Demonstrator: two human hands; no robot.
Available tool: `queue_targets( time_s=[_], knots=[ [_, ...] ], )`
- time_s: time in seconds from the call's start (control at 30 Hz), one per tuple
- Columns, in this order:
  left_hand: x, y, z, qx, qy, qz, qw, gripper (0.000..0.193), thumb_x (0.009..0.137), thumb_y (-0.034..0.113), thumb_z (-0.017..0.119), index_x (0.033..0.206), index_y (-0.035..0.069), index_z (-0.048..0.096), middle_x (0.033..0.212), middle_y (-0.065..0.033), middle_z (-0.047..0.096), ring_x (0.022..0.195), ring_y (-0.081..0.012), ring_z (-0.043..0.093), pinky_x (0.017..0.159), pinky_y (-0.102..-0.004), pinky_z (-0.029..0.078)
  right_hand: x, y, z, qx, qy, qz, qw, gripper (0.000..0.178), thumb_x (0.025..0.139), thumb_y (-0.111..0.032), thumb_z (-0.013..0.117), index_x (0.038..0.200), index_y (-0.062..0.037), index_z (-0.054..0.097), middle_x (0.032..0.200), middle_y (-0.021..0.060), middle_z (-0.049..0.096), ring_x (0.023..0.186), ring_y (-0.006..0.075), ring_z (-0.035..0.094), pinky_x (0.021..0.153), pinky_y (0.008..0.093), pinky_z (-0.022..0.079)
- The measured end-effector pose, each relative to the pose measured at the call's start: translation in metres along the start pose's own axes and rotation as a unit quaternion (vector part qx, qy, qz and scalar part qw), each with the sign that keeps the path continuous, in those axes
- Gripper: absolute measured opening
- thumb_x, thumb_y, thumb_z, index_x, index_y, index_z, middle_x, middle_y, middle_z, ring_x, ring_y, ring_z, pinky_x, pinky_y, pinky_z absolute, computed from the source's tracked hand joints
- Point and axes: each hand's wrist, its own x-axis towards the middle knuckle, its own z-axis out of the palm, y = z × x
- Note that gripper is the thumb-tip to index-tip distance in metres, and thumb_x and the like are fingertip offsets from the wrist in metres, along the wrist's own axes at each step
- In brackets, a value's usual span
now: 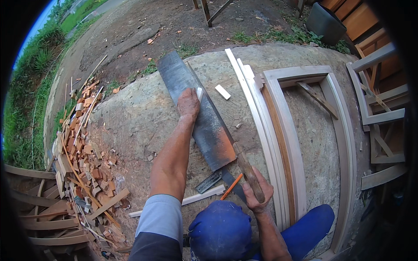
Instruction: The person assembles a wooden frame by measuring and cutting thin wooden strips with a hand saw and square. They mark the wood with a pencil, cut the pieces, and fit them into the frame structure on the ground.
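Landmark: dark board (208,130), lying on the concrete slab (130,113); long axis runs from far left to near right.
Left hand (188,103): closed on a small pale wood piece (200,94) at the board's upper face.
Pale wood piece: toward the board's right edge; visible part points roughly near-to-far. Left hand is nearer, in contact.
Right hand (257,191): wrapped around the wooden handle (249,172) of a long tool, apparently a saw, to the right of the board's near end.
Tool axis: roughly parallel to the board, along its right edge; exact blade contact cannot be determined.
Pencil (231,187): orange, just beyond the board's near end.
Loose offcut (223,92): right of the board.
Long strips (254,113): farther right of the board.
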Motion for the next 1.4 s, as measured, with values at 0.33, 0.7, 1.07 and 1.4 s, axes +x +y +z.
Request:
queue_targets(
  time_s=[0.33,0.7,1.07,1.4],
  knots=[
    [-0.034,0.024,-0.026,0.01,-0.116,0.007,0.993,0.035,0.088,0.016,0.064,0.12,0.004,0.057,0.118,-0.0245,0.061,0.115,-0.0461,0.06,0.097,-0.0534,0.048,-0.012,-0.001,-0.026,-0.022,0.04,0.015,0.999,0.058,0.088,-0.018,0.072,0.137,0.0093,0.057,0.106,0.0265,0.073,0.091,0.0338,0.076,0.077,0.0377,0.059],
    [-0.04,0.037,-0.018,0.015,-0.061,0.001,0.998,0.023,0.101,0.028,0.053,0.109,0.006,0.058,0.114,-0.0194,0.062,0.11,-0.0432,0.062,0.09,-0.0543,0.05,-0.011,0.008,-0.009,-0.011,0.007,0.003,1.0,0.053,0.088,-0.014,0.073,0.134,0.009,0.059,0.103,0.0255,0.074,0.086,0.0317,0.077,0.072,0.0359,0.059],
    [-0.031,0.045,-0.008,0.03,-0.064,-0.054,0.996,0.032,0.106,0.036,0.044,0.108,0.008,0.06,0.116,-0.021,0.065,0.111,-0.0448,0.062,0.092,-0.0537,0.048,-0.011,0.009,-0.01,0.002,-0.008,0.016,1.0,0.053,0.089,-0.013,0.074,0.134,0.0091,0.059,0.102,0.0242,0.074,0.087,0.0315,0.077,0.073,0.0362,0.059],
    [-0.025,0.047,-0.012,0.04,-0.071,-0.076,0.994,0.042,0.105,0.047,0.043,0.103,0.009,0.062,0.113,-0.0172,0.068,0.109,-0.0412,0.064,0.091,-0.0521,0.05,-0.002,0.02,-0.004,0.028,-0.005,0.021,0.999,0.053,0.088,-0.01,0.074,0.135,0.0077,0.059,0.102,0.0233,0.074,0.086,0.0292,0.077,0.074,0.0351,0.059]
  ],
)
